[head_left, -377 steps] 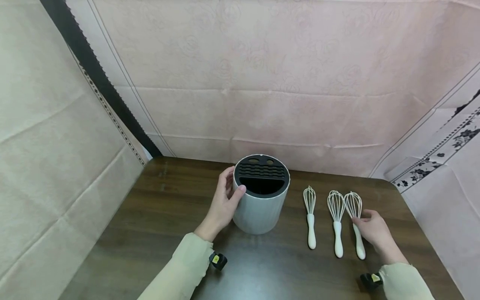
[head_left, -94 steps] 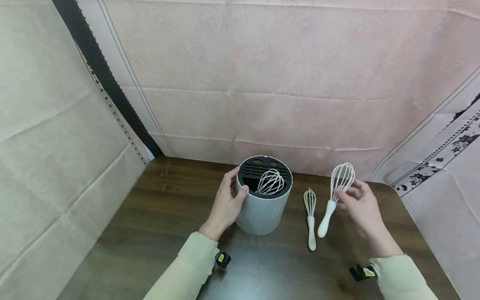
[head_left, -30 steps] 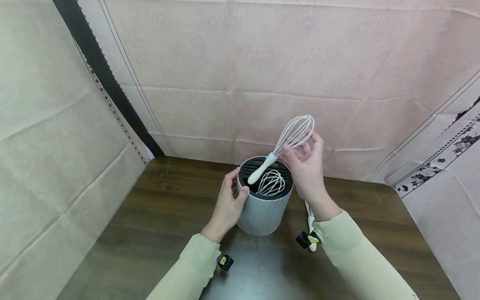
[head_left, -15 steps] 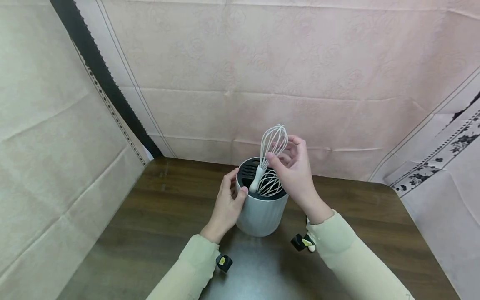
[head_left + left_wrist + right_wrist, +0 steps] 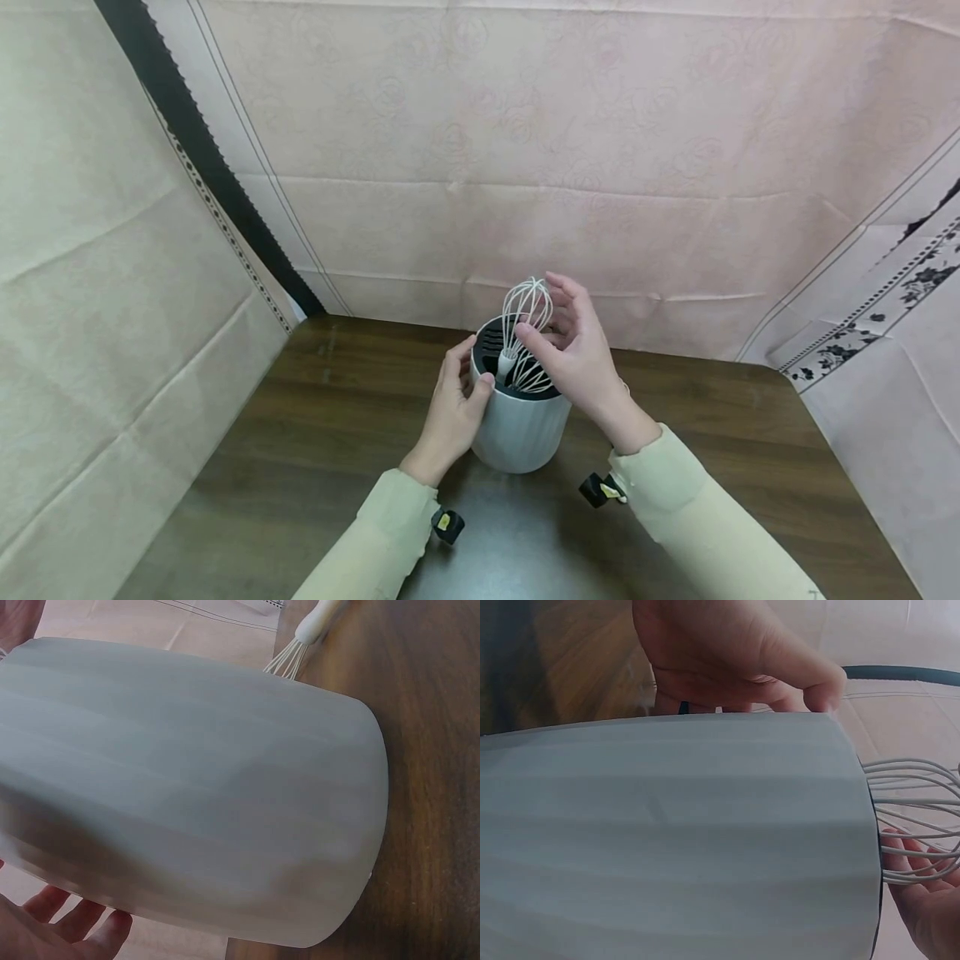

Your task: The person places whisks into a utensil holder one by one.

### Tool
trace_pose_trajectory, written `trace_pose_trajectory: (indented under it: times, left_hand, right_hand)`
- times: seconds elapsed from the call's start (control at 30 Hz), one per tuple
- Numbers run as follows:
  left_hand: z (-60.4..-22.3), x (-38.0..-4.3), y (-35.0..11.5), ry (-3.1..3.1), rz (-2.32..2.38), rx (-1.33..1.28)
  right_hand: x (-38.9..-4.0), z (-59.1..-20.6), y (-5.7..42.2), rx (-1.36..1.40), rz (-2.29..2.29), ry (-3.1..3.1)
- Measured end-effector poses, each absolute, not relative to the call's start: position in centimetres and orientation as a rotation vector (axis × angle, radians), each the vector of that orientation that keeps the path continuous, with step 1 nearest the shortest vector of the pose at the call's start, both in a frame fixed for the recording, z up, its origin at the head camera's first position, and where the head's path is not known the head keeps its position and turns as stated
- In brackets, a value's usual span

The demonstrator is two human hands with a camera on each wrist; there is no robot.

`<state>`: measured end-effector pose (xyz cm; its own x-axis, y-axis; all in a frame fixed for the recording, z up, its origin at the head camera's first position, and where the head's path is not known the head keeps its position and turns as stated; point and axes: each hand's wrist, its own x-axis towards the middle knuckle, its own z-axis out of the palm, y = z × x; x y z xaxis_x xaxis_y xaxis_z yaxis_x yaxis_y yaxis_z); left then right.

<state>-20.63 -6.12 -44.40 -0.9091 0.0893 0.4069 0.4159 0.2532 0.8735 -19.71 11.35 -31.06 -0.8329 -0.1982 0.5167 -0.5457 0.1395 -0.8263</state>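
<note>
My left hand (image 5: 452,408) grips the side of a white ribbed utensil holder (image 5: 519,437), its thumb on the rim. The dark lid has narrow slots behind one wide opening. Over that opening my right hand (image 5: 577,354) pinches a white whisk (image 5: 527,298) by its wires. This whisk is nearly upright, with its handle partly down in the opening. Another whisk (image 5: 529,380) stands in the same opening with only its wire head showing. In the left wrist view a third whisk (image 5: 318,621) lies on the table; my right forearm mostly hides it in the head view.
The holder stands on a dark wooden table (image 5: 360,417), towards its back edge. Pale patterned cloth (image 5: 600,167) hangs behind the table and along both sides. A black wrist camera (image 5: 448,525) is strapped to my left wrist, another (image 5: 596,490) to my right.
Earlier, three whisks lay on the table; one went into the holder. My right hand lifted a second, carried it left and lowered its handle into the opening. My left hand stayed on the holder.
</note>
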Motion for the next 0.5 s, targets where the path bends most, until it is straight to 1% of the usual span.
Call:
trace_pose_trajectory:
  times: [0.2,0.5]
  left_hand:
    - [-44.5,-20.7,-6.1,-2.247,-1.705,-0.472]
    - [-44.5,-20.7,-6.1,-2.244,-1.707,-0.474]
  right_hand:
    - [-19.6,-31.4,11.4,0.743,1.681,-2.176]
    - [-21.0,-33.3,11.9,0.819,1.487,-2.202]
